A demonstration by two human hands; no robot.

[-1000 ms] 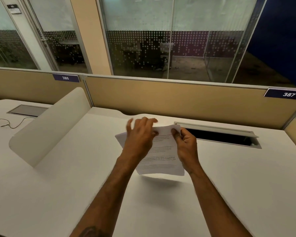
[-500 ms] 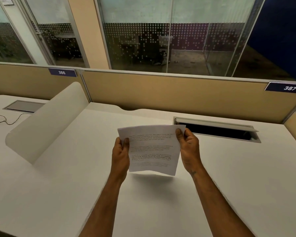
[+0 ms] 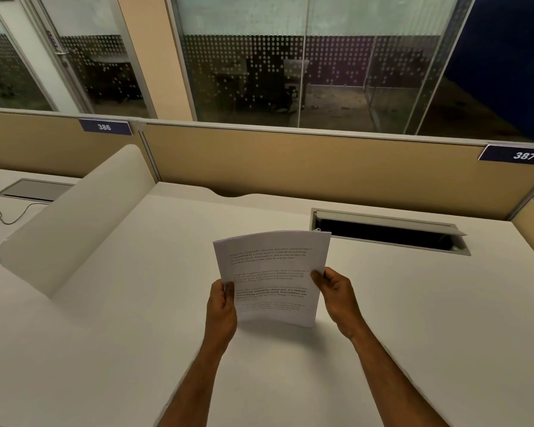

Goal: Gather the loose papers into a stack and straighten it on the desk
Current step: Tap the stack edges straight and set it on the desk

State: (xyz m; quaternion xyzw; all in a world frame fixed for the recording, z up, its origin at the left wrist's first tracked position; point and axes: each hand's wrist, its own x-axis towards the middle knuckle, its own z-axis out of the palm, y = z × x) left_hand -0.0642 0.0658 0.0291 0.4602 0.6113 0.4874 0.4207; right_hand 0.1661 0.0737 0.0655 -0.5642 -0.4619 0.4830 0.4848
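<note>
Head view: the stack (image 3: 272, 278) stands upright near the desk's (image 3: 413, 318) middle, lower edge at or just above the top. My left hand (image 3: 221, 309) and right hand (image 3: 336, 292) pinch its sides. I should loosen slightly and tap squarely.

One stack of papers (image 3: 272, 277), two hands on it: left hand (image 3: 222, 311), right hand (image 3: 336, 292). Behind the stack, one open cable slot (image 3: 389, 234); left of the stack, one closed slot (image 3: 34, 189), one curved divider (image 3: 74, 220), one cable (image 3: 3, 215). Two number plates: 386 (image 3: 105, 127), 387 (image 3: 520, 155).
</note>
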